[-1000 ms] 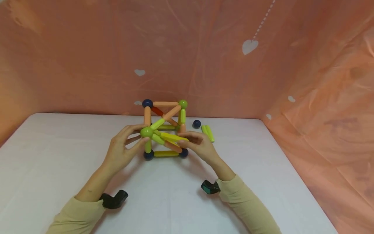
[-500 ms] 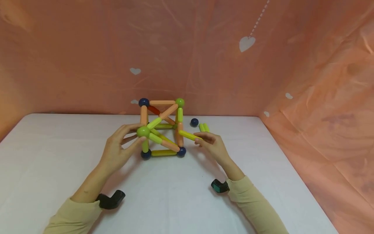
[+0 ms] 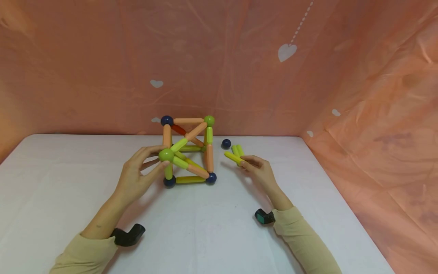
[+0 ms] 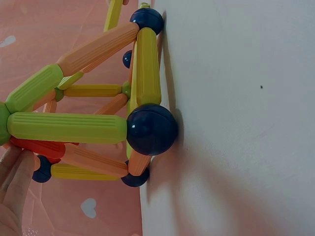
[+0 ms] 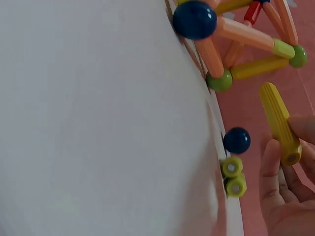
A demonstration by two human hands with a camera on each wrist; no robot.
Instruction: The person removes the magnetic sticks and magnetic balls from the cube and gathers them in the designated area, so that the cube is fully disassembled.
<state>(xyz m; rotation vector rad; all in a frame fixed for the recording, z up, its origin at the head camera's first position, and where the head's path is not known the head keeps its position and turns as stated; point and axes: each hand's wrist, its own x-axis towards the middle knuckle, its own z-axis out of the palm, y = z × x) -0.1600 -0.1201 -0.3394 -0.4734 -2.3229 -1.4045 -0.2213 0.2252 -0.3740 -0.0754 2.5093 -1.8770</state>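
A cube-like frame of coloured rods and balls stands on the table, with dark blue and green balls at its corners. My left hand (image 3: 138,171) grips the green ball (image 3: 166,155) at its near upper left corner, thumb in front and fingers behind. To the right of the frame, my right hand (image 3: 261,175) pinches a yellow rod (image 5: 280,123) between thumb and fingers, held apart from the frame. In the left wrist view a green rod (image 4: 69,128) runs from the gripped ball to a dark blue ball (image 4: 152,129) on the table.
A loose dark blue ball (image 3: 226,144) lies right of the frame. Beside it are two yellow-green rods (image 5: 232,167), partly behind the right hand in the head view. A pink cloth backdrop (image 3: 219,68) rises behind the white table (image 3: 205,236).
My right hand has moved right, carrying the yellow rod away from the frame towards the loose rods. My left hand keeps hold of the green ball.
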